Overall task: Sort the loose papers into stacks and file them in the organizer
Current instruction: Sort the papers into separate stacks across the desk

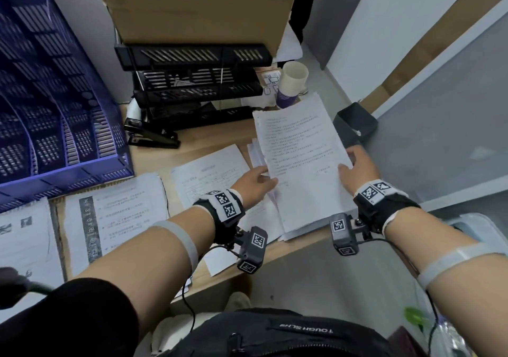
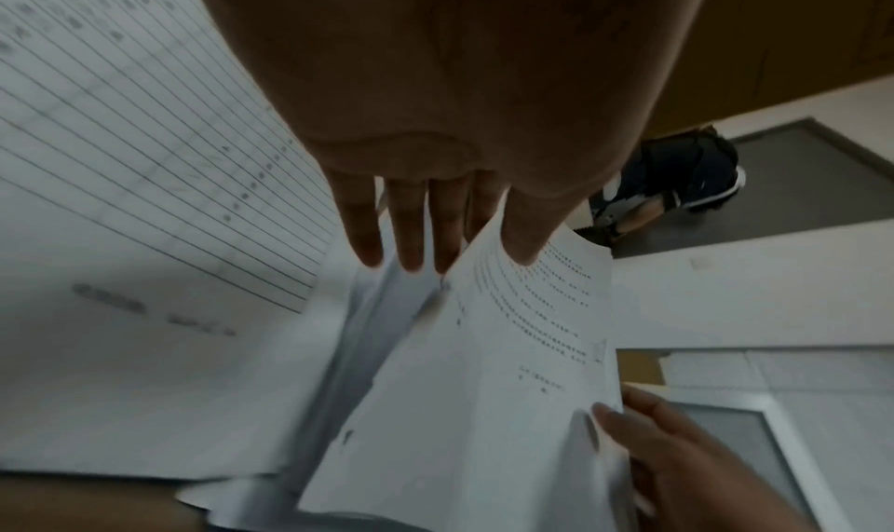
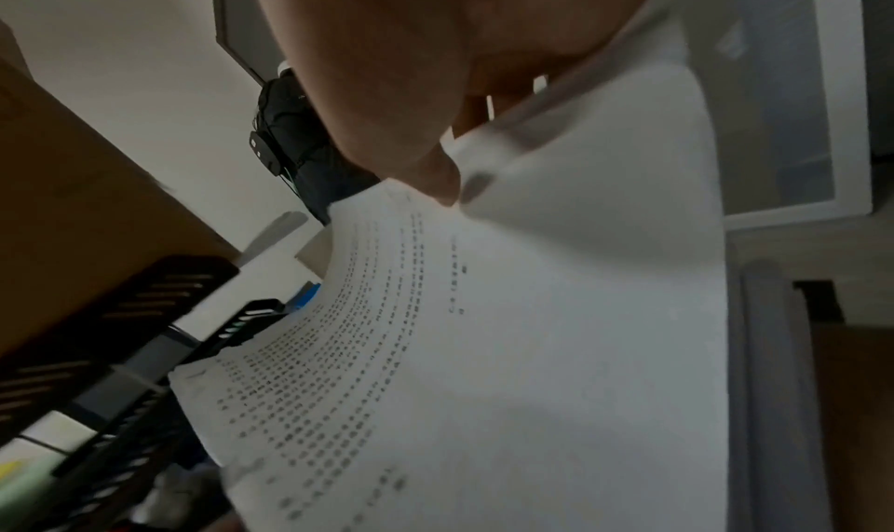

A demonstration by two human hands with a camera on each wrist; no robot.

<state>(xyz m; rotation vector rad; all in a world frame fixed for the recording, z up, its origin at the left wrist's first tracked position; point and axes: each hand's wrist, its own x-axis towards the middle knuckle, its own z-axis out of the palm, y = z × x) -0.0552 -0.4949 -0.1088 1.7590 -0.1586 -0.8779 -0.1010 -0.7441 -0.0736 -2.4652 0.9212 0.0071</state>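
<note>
A stack of printed papers (image 1: pixel 302 161) is lifted at the right of the wooden desk (image 1: pixel 288 249), its far end raised. My left hand (image 1: pixel 261 176) pinches its left edge, thumb on top and fingers (image 2: pixel 411 234) under the top sheet (image 2: pixel 483 368). My right hand (image 1: pixel 349 161) pinches the right edge, with the thumb (image 3: pixel 435 173) pressing on the printed page (image 3: pixel 508 330). The black tiered organizer (image 1: pixel 192 81) stands behind, and a blue slotted file organizer (image 1: pixel 55 95) at the left. More loose papers (image 1: pixel 115 213) and a form sheet (image 1: pixel 211 175) lie flat on the desk.
A cardboard box (image 1: pixel 198 4) rests on top of the black organizer. A black stapler (image 1: pixel 151 136) lies in front of it. A paper cup (image 1: pixel 291 81) stands just beyond the held stack. A black bin (image 1: pixel 354 125) sits off the desk's right edge.
</note>
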